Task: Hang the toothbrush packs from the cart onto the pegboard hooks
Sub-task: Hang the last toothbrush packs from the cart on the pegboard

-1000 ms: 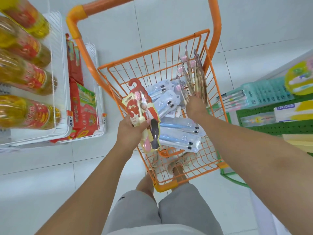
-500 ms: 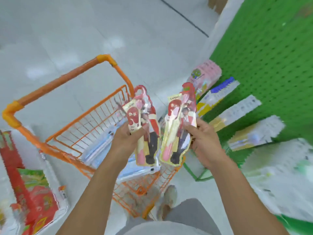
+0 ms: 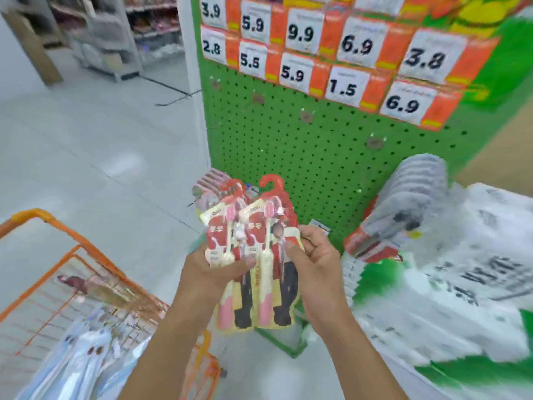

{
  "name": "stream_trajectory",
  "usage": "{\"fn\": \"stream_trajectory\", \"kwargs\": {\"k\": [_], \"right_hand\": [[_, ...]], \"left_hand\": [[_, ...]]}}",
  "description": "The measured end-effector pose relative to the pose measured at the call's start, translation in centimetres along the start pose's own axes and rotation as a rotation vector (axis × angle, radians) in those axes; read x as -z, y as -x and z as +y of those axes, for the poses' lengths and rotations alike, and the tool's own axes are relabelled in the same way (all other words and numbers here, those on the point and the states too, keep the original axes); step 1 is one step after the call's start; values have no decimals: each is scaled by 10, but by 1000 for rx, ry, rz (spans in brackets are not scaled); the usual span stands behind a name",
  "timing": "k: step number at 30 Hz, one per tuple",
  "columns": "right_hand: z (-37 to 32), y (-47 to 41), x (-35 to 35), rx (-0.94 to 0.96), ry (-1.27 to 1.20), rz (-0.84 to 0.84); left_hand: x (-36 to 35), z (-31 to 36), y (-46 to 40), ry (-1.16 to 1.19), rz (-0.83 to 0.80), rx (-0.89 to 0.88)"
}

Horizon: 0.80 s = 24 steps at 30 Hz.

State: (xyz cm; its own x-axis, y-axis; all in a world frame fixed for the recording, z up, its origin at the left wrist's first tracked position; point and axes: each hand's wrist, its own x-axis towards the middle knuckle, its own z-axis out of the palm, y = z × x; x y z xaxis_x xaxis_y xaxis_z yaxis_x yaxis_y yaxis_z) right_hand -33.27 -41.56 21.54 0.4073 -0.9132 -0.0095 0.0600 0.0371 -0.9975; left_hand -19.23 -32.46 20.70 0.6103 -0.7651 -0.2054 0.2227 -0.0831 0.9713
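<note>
At the centre of the frame, the left hand [image 3: 212, 272] gripped one red toothbrush pack [image 3: 227, 246] while the right hand [image 3: 314, 255] pinched a second pack [image 3: 274, 272] beside it, the two overlapping. Both were held before the green pegboard [image 3: 302, 151], at upper right. The orange cart [image 3: 86, 272] sat at lower left, holding blurred pale-blue packs [image 3: 86, 350].

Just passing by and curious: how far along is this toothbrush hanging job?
Midway, it seems. Done: other packs already hang on the green pegboard. In hand: the left hand and right hand each grip red toothbrush packs, not yet hooked. Left: blue packs wait in the orange cart.
</note>
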Motion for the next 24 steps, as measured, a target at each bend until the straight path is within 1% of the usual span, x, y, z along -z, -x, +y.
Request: {"fn": "stream_trajectory", "kwargs": {"k": [2, 4, 7, 9, 13, 17, 20, 22, 24], "right_hand": [[-3, -4, 23, 26, 25, 2], [-7, -3, 43, 33, 64, -37], [-14, 7, 64, 69, 9, -89], [-21, 14, 70, 98, -36, -86], [-16, 8, 76, 111, -24, 53], [-12, 4, 81, 106, 23, 103], [-4, -1, 82, 84, 51, 144], [3, -7, 81, 67, 64, 160], [7, -17, 77, 41, 106, 208]], "left_hand": [[-28, 2, 0, -8, 30, 0], [-47, 5, 1, -31, 59, -12], [-57, 11, 2, -46, 75, -21], [-60, 17, -1, -83, 65, -26], [-69, 23, -13, -90, 8, -35], [-78, 24, -21, -92, -25, -32], [-75, 19, -29, -132, -22, -44], [-73, 13, -32, -173, 9, -45], [-72, 8, -33, -220, 16, -36]]}}
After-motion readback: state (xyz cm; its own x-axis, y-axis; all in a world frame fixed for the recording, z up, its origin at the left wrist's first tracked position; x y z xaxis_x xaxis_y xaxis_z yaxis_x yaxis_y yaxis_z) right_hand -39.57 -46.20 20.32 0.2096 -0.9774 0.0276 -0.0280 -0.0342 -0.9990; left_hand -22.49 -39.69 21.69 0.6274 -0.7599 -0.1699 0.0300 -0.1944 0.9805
